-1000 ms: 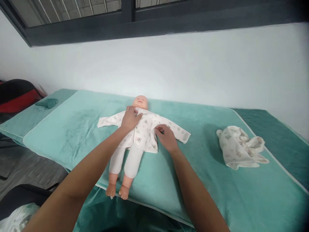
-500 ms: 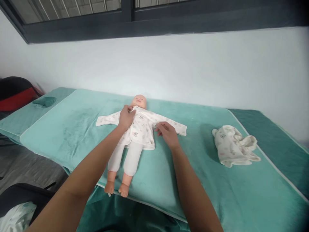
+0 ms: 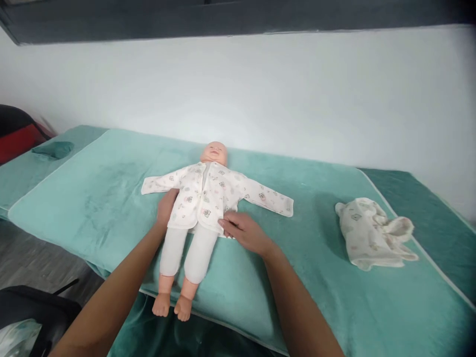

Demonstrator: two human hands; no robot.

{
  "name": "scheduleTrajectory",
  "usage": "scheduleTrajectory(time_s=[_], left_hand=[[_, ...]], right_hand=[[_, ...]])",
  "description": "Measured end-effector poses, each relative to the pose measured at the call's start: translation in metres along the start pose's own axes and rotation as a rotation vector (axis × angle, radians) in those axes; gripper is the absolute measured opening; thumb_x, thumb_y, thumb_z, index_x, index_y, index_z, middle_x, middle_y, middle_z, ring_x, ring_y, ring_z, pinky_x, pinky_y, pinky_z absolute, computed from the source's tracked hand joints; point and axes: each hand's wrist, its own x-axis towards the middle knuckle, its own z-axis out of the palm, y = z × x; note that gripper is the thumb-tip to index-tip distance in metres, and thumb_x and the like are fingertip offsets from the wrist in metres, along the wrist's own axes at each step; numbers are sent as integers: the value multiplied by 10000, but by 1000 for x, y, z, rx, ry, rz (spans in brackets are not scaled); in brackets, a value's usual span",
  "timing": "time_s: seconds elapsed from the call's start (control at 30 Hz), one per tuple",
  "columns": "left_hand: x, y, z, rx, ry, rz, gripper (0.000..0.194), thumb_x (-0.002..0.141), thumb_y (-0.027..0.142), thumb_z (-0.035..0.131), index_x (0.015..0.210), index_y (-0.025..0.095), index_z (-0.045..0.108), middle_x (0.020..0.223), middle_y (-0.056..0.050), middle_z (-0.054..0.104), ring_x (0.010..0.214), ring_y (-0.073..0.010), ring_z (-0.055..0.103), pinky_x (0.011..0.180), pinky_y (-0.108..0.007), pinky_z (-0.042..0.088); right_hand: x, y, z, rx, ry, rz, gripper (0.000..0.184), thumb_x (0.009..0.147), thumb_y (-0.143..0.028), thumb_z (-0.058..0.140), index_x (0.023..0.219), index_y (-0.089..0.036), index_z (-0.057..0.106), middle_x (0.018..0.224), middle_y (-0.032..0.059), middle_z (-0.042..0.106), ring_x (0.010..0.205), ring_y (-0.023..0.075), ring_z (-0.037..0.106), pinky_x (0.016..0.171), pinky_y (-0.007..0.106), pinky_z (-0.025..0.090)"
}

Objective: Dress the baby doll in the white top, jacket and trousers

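Note:
A baby doll lies on its back on the green-covered bed, arms spread and bare feet at the near edge. It wears a white patterned baby shirt with the front panels side by side, and white trousers. My right hand has its thumb and fingers closed on the shirt's lower right edge. At the shirt's left side, below the sleeve, rests my left hand. Its fingers are mostly hidden against the cloth, so their grip does not show.
A crumpled patterned white garment lies to the right on the bed. Behind the bed rises a white wall. A black and red chair stands at the far left, and a black bag or seat at the lower left.
My left hand has moved from the doll's neckline down to the shirt's left side. The right hand has gone from under the sleeve to the hem. The view has tilted down.

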Motion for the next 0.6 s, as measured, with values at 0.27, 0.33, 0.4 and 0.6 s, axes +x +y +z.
scheduleTrajectory(time_s=[0.27,0.33,0.4,0.6], left_hand=[[8,6,2,-78,10,-21,221,680,218,765,883,255,685,910,-64,715,902,-318,597,799,-389,418],[8,5,1,-125,25,-41,219,667,207,761,867,251,684,871,-62,708,888,-316,602,782,-383,410],[8,2,1,-167,48,-65,209,685,205,749,879,246,683,822,-40,691,879,-293,605,783,-368,410],[12,-1,1,-315,-13,-56,226,867,423,626,939,220,693,945,-26,717,919,-220,616,848,-327,447]], right_hand=[[6,31,-14,-149,457,190,487,1002,-570,391,661,-244,508,681,17,586,699,201,548,694,330,407],[11,38,-11,-276,580,185,415,988,-561,418,743,-249,539,797,42,635,817,234,580,774,351,422],[16,41,-4,-355,579,159,360,976,-546,441,800,-252,552,882,59,654,905,253,588,835,366,424],[26,36,19,-212,543,235,390,975,-602,393,820,-256,487,819,20,605,786,207,553,738,321,431]])
